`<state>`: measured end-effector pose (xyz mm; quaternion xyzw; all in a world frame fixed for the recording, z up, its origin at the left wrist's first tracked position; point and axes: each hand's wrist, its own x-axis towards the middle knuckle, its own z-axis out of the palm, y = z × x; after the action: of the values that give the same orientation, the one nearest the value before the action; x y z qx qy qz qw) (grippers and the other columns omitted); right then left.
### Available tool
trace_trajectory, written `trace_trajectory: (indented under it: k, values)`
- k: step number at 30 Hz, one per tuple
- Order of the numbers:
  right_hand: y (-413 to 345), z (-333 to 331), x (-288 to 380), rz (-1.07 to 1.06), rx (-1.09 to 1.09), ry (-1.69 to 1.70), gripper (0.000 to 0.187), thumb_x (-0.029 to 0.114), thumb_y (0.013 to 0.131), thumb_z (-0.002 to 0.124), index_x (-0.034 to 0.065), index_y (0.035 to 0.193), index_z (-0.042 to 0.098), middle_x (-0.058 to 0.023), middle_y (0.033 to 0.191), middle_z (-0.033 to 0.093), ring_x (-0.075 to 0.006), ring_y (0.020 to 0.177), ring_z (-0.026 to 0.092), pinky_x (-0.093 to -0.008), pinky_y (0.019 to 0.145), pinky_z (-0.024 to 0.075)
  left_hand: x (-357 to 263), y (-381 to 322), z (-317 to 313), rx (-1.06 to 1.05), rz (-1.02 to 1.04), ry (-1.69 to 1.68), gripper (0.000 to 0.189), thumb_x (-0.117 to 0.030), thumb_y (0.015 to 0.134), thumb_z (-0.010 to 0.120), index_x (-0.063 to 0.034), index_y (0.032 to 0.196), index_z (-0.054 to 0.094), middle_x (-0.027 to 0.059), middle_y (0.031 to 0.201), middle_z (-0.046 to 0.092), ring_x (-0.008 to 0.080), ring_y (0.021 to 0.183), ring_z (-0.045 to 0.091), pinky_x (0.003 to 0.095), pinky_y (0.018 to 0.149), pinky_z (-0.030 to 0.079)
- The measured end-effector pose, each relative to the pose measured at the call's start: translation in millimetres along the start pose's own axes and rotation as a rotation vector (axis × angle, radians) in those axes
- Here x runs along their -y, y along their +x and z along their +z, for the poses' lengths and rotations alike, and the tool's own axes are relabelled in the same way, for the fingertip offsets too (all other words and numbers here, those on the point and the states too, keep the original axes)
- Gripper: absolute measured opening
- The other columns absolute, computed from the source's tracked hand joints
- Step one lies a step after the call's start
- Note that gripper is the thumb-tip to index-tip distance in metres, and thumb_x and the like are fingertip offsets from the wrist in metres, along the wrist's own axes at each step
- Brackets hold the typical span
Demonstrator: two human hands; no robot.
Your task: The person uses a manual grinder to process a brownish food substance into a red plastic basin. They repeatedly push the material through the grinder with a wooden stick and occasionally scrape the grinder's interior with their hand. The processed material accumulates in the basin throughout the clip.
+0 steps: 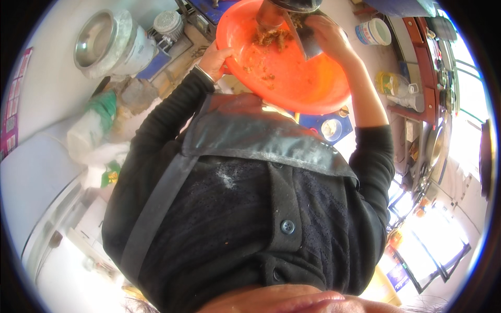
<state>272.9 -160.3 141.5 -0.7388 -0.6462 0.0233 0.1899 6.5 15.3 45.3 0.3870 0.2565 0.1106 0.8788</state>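
Note:
A large orange plastic basin [274, 90] is tilted in front of my body. My left hand [216, 60] grips its left rim, thumb on top. Clumps of brown, minced-looking food [278, 38] lie inside the basin, with smaller bits stuck to its wall. My right hand [332, 39] reaches over the basin's right side and holds a flat metal blade [312, 46], perhaps a scraper or cleaver; its handle is hidden. Above the food, a cylindrical metal part [270, 16] hangs over the basin, its upper end cut off by the picture's edge.
A wide metal bowl [96, 41] sits at the upper left beside a motor [168, 22]. To the right are a white bucket [373, 32], an oil bottle [393, 84] and a red-brown cabinet [428, 78]. Below the basin stands a small clear container [331, 130] on a blue surface.

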Motion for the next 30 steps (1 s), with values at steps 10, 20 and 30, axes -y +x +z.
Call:
trace_trajectory:
  k: [10,20,30]
  values:
    - [16,23,5,0.141,0.113,-0.095,0.028,0.007,0.083,0.050,0.0101,0.108,0.062,-0.0107,0.111,0.060,-0.0299,0.107,0.054,-0.0405,0.089,0.0458,12,5,-9,-0.024,-0.056,0.013,0.042,-0.007,0.081,0.057,-0.0101,0.122,0.050,0.0080,0.109,0.060,0.0245,0.094,0.062,0.0494,0.066,0.056]
    - [9,15,10,0.086,0.129,-0.144,0.033,0.003,0.079,0.052,0.0054,0.112,0.060,-0.0124,0.109,0.059,-0.0325,0.104,0.053,-0.0411,0.091,0.0446,16,3,-9,-0.078,-0.042,0.051,0.044,-0.006,0.081,0.057,-0.0104,0.123,0.048,0.0086,0.107,0.060,0.0232,0.090,0.063,0.0438,0.060,0.057]
    - [6,23,19,0.034,0.162,-0.195,0.039,0.003,0.077,0.054,0.0085,0.116,0.058,-0.0086,0.114,0.059,-0.0292,0.108,0.052,-0.0408,0.091,0.0433,10,1,-2,-0.073,-0.009,0.004,0.045,0.006,0.076,0.052,-0.0003,0.120,0.050,0.0099,0.105,0.059,0.0209,0.092,0.060,0.0336,0.077,0.052]
